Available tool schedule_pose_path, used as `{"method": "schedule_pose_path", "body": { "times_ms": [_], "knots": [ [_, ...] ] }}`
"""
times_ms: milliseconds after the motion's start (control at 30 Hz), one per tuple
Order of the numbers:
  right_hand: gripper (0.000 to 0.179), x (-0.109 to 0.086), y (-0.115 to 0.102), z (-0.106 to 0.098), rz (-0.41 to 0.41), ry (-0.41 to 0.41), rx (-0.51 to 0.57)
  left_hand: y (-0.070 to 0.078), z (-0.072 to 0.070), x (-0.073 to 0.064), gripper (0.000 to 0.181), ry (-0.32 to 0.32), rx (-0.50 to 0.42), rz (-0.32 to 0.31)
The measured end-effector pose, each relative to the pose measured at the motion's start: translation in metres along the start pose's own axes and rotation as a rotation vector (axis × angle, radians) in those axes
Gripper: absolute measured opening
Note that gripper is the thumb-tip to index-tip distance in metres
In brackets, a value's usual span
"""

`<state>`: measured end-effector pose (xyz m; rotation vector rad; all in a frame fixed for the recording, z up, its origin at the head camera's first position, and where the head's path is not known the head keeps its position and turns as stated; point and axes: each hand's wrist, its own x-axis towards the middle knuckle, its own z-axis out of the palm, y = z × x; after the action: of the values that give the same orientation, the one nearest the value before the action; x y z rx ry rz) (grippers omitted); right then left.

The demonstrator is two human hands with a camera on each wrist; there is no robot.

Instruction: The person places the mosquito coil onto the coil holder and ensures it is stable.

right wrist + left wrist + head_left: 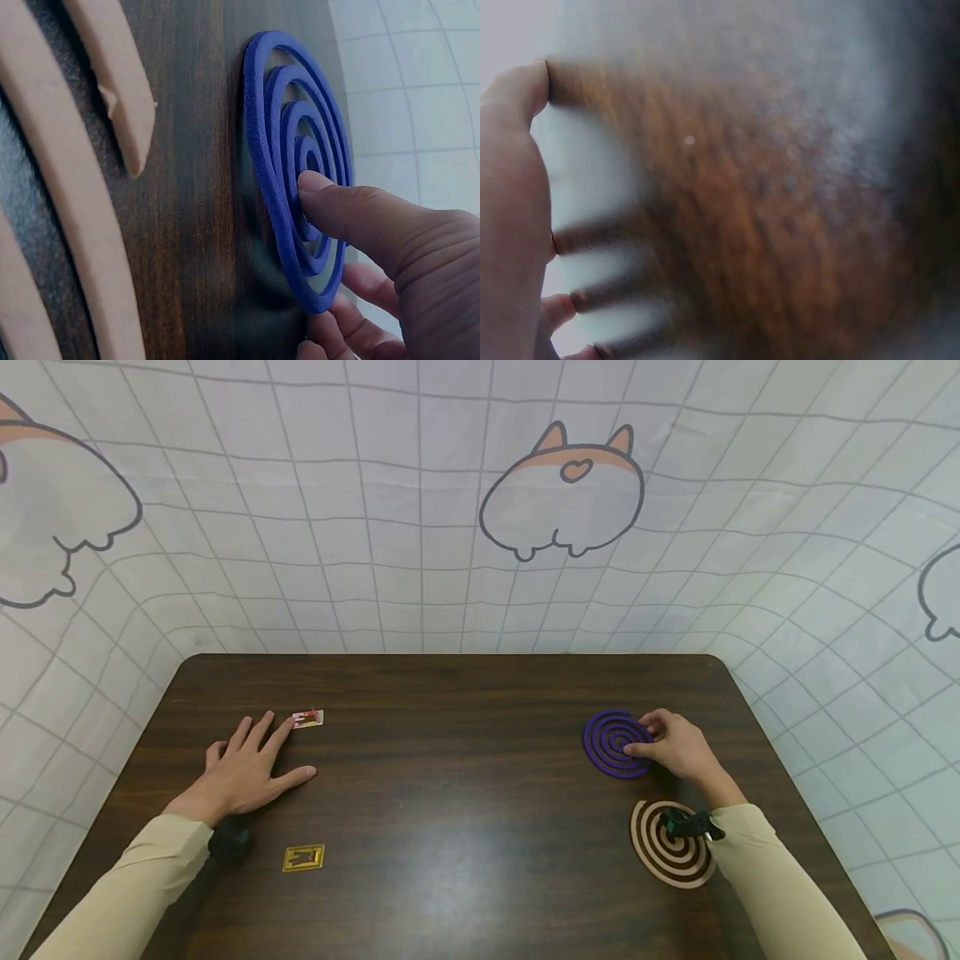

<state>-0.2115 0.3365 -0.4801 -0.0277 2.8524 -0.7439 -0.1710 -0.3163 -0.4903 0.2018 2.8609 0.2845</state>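
My right hand pinches a purple mosquito coil, with the thumb on its face near the centre and the other fingers behind the rim. In the right wrist view the purple coil stands tilted, at least partly off the table. A tan mosquito coil lies under my right wrist, partly covered by it. My left hand rests spread on the table, index fingertip at the edge of a small pink-and-white card-like piece. The left wrist view shows the left hand beside blurred wood.
A small gold rectangular piece with a dark cut-out shape lies near my left wrist. The dark wooden table has rounded far corners. Behind it hangs a white gridded curtain with cartoon dogs.
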Motion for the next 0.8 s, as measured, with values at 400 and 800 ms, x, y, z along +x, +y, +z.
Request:
{"method": "schedule_pose_path", "body": {
  "times_ms": [400, 800],
  "knots": [
    [0.067, -0.0028, -0.0014, -0.0032, 0.026, 0.006, 0.034, -0.001, 0.001, -0.0001, 0.104, 0.015, -0.002, 0.008],
    [0.074, -0.0075, -0.0046, -0.0043, 0.04, -0.023, 0.064, -0.0015, 0.0021, 0.001, 0.104, 0.019, 0.007, 0.004]
  ]
}}
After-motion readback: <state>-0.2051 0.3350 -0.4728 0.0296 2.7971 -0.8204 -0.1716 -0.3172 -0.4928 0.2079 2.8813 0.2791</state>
